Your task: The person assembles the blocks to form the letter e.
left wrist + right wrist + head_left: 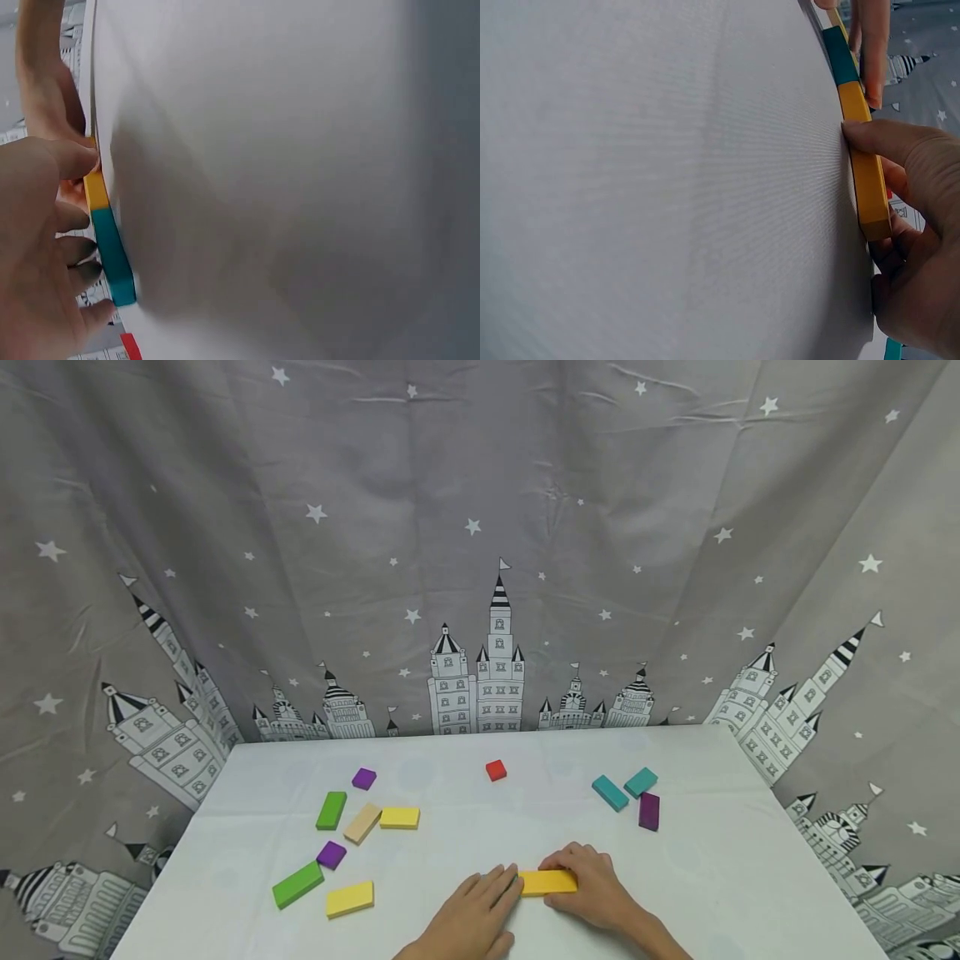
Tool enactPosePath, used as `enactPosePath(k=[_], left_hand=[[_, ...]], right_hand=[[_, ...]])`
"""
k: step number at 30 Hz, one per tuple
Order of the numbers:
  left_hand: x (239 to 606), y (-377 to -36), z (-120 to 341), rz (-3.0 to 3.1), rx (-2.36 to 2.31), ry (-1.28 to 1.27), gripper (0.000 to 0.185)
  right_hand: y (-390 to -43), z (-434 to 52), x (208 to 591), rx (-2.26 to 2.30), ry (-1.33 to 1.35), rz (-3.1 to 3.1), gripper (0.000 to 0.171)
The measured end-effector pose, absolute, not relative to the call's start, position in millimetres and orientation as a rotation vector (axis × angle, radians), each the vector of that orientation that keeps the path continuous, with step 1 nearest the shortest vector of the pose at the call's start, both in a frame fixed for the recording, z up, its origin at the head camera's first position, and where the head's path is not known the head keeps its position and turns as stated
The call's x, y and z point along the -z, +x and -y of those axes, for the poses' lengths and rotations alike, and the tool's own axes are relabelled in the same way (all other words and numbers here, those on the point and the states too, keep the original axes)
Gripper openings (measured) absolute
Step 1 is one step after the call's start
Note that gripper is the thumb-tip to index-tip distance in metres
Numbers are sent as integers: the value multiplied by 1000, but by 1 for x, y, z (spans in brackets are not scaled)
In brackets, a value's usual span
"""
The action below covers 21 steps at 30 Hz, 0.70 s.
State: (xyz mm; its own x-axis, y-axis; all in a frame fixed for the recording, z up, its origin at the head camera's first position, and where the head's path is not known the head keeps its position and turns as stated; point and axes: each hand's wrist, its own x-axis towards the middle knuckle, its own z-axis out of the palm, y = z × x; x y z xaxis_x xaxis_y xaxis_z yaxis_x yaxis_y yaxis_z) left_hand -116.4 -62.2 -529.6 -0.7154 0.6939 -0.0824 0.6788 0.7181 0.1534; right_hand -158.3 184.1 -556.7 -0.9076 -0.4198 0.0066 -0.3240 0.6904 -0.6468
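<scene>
My right hand (pixel 592 885) grips an orange-yellow block (pixel 549 882) near the table's front, its thumb on the near side and fingers on the far side. A teal block (pixel 112 259) lies end to end with it, as both wrist views show. Over the teal block rests my left hand (pixel 468 914), fingers extended with their tips along the block and hiding most of it from the head view. The left thumb is spread away from the fingers, toward the table's front.
To the left lie green blocks (pixel 297 884), yellow blocks (pixel 349 900), purple blocks (pixel 332 855) and a tan block (pixel 363 823). A red block (pixel 496 770) sits farther back. Teal blocks (pixel 611 793) and a dark purple block (pixel 649 812) lie right. Behind hangs a grey curtain (pixel 480 468).
</scene>
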Motion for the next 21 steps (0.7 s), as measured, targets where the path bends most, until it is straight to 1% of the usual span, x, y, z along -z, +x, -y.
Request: enactPosePath(k=[9,21], left_hand=[[534,-109,59,-2808,-93,1145,63],[528,-109,54,-2734,-72,1057,66]], right_hand=[[-156,-183,553,1033,-612,-2753,28],[-156,-183,554,1017,-595,-2774,28]])
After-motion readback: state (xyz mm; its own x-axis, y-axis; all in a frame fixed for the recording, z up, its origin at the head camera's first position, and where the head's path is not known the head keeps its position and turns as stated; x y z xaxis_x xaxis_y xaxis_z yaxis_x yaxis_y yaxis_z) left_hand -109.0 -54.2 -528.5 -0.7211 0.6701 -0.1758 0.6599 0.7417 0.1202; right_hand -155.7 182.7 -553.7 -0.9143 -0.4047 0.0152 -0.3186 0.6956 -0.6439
